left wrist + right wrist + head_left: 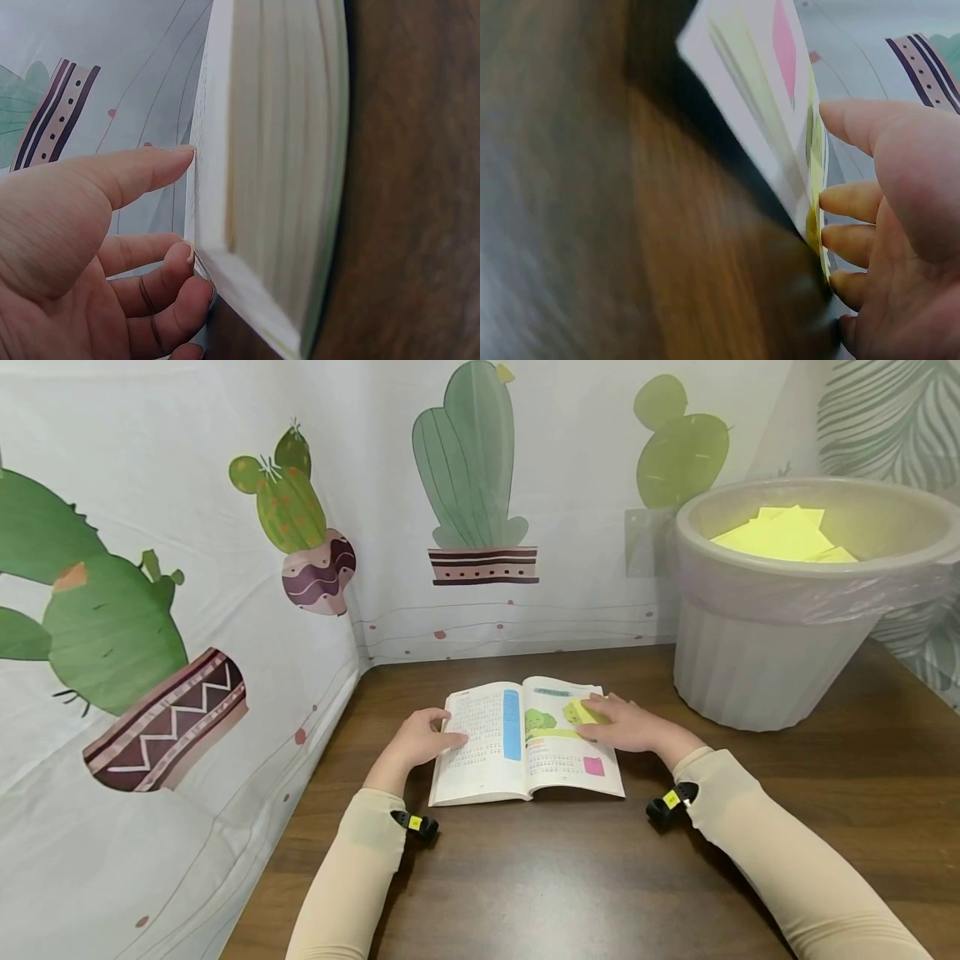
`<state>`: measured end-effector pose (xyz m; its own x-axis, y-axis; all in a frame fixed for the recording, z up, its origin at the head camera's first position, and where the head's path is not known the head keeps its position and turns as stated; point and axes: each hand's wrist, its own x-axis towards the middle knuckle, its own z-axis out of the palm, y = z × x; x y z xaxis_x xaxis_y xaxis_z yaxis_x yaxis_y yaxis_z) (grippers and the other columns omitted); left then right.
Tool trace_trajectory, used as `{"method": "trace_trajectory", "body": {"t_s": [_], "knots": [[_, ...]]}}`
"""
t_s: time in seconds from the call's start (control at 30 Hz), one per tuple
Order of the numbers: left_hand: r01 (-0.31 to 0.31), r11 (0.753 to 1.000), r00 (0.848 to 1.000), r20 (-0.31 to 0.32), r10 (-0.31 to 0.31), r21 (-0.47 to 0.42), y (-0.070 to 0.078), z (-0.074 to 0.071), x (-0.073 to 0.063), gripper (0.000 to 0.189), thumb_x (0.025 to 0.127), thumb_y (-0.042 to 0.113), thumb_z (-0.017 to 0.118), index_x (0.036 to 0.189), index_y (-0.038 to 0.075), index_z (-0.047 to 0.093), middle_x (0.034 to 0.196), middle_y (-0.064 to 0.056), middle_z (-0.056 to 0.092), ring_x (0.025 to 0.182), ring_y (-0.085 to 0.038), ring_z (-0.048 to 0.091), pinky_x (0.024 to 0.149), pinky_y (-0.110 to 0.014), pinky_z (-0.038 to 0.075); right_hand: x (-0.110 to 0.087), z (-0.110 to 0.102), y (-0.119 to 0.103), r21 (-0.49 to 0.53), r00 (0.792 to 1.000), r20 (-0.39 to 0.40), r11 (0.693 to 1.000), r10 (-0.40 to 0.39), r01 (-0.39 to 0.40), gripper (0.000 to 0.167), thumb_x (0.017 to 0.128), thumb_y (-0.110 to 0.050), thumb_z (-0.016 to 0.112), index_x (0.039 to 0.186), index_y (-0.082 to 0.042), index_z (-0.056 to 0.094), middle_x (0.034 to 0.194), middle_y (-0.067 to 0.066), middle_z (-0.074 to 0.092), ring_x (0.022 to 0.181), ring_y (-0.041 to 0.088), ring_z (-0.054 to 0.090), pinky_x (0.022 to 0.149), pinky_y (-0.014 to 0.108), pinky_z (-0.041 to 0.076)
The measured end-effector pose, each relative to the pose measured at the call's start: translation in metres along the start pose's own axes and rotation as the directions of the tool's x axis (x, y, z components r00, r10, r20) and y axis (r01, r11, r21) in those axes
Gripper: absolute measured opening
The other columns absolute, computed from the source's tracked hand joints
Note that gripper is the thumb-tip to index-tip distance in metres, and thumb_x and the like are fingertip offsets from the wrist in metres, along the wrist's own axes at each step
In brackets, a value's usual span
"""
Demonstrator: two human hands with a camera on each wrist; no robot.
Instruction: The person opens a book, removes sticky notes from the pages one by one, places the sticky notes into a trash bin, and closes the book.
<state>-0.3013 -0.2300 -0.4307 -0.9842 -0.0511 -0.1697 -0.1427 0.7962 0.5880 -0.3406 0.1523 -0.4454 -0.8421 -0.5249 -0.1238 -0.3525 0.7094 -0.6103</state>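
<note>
An open book (487, 777) lies on the brown table, with printed text and a blue panel on its left page and tree pictures on the right page. My left hand (423, 739) holds its left edge, thumb on the page. In the left wrist view, the curled fingers (169, 315) meet the book's edge beside the thick page block (277, 150). Fingers spread, my right hand (626, 724) rests on the right page's outer side. A yellow patch (588, 712) shows between its thumb and fingers. The right wrist view has the fingertips (836, 199) touching the page along a yellow strip (814, 176).
A large grey bin (750, 652) with a plastic liner stands at the back right, holding yellow paper sheets (787, 537). White cloth with cactus prints (480, 468) hangs behind and left of the table (540, 885). Each sleeved wrist wears a black strapped device.
</note>
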Motion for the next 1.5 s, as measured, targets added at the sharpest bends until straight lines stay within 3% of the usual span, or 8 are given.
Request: {"method": "trace_trajectory", "body": {"t_s": [0.17,0.43,0.57,0.7,0.87,1.13,1.3,1.5], "knots": [[0.002,1.000,1.000,0.004,-0.002,0.005,0.000,0.000,0.000,0.072,0.087,0.045,0.079,0.146,0.012,0.055,0.136,-0.012,0.062,0.108,-0.028,0.061,0.089,-0.042,0.053,-0.001,-0.005,0.005,0.016,0.999,-0.023,0.999,0.030,-0.030,0.077,0.101,-0.053,0.055,0.161,-0.010,0.033,0.170,0.023,0.019,0.156,0.053,0.006,0.122,0.073,0.010],[-0.023,0.999,1.000,0.002,0.023,0.034,0.004,0.002,-0.001,0.074,0.086,0.046,0.081,0.148,0.014,0.054,0.150,-0.014,0.055,0.127,-0.032,0.057,0.106,-0.053,0.048,-0.001,-0.007,0.007,0.059,0.997,-0.037,0.996,0.063,-0.061,0.085,0.097,-0.055,0.062,0.162,-0.010,0.032,0.169,0.023,0.024,0.157,0.051,0.007,0.119,0.073,0.020],[-0.038,0.998,0.999,0.012,0.038,0.046,0.012,0.006,-0.003,0.075,0.085,0.047,0.082,0.148,0.018,0.054,0.135,-0.014,0.063,0.115,-0.029,0.061,0.095,-0.048,0.054,0.000,-0.006,0.008,0.058,0.997,-0.043,0.996,0.065,-0.063,0.085,0.096,-0.055,0.063,0.162,-0.011,0.032,0.168,0.023,0.025,0.158,0.051,0.008,0.119,0.073,0.020],[-0.099,0.993,0.994,0.048,0.096,0.058,0.022,0.010,-0.007,0.075,0.083,0.046,0.083,0.148,0.021,0.055,0.115,-0.010,0.066,0.096,-0.025,0.061,0.079,-0.037,0.053,0.000,-0.006,0.007,0.056,0.997,-0.044,0.996,0.071,-0.068,0.087,0.095,-0.056,0.064,0.162,-0.011,0.032,0.168,0.024,0.026,0.157,0.051,0.009,0.119,0.074,0.020],[-0.221,0.975,0.970,0.110,0.215,0.040,0.037,0.017,-0.015,0.067,0.086,0.042,0.083,0.146,0.023,0.058,0.104,-0.005,0.066,0.089,-0.021,0.059,0.073,-0.032,0.050,0.000,-0.007,0.005,0.048,0.996,-0.050,0.996,0.072,-0.069,0.087,0.095,-0.057,0.064,0.161,-0.010,0.033,0.166,0.026,0.028,0.156,0.052,0.011,0.118,0.074,0.022],[-0.381,0.925,0.909,0.190,0.371,0.017,0.056,0.031,-0.026,0.061,0.089,0.041,0.079,0.143,0.019,0.062,0.107,-0.004,0.065,0.093,-0.019,0.057,0.076,-0.033,0.050,-0.001,-0.008,0.003,0.056,0.996,-0.050,0.996,0.072,-0.069,0.085,0.096,-0.056,0.063,0.161,-0.011,0.033,0.165,0.026,0.031,0.156,0.053,0.011,0.118,0.074,0.022],[-0.398,0.915,0.903,0.206,0.376,0.072,0.062,0.035,-0.032,0.060,0.090,0.046,0.077,0.144,0.027,0.060,0.114,-0.005,0.062,0.096,-0.019,0.055,0.079,-0.033,0.048,-0.001,-0.008,0.003,0.073,0.995,-0.054,0.994,0.080,-0.076,0.083,0.097,-0.053,0.063,0.161,-0.010,0.033,0.164,0.027,0.032,0.156,0.053,0.013,0.119,0.073,0.022],[-0.400,0.912,0.904,0.206,0.375,0.095,0.066,0.036,-0.036,0.060,0.091,0.046,0.075,0.146,0.029,0.059,0.123,-0.007,0.062,0.106,-0.021,0.057,0.085,-0.037,0.049,-0.002,-0.009,0.002,0.095,0.994,-0.070,0.993,0.081,-0.074,0.081,0.097,-0.048,0.064,0.160,-0.007,0.034,0.159,0.025,0.042,0.147,0.044,0.038,0.118,0.069,0.030]]}}
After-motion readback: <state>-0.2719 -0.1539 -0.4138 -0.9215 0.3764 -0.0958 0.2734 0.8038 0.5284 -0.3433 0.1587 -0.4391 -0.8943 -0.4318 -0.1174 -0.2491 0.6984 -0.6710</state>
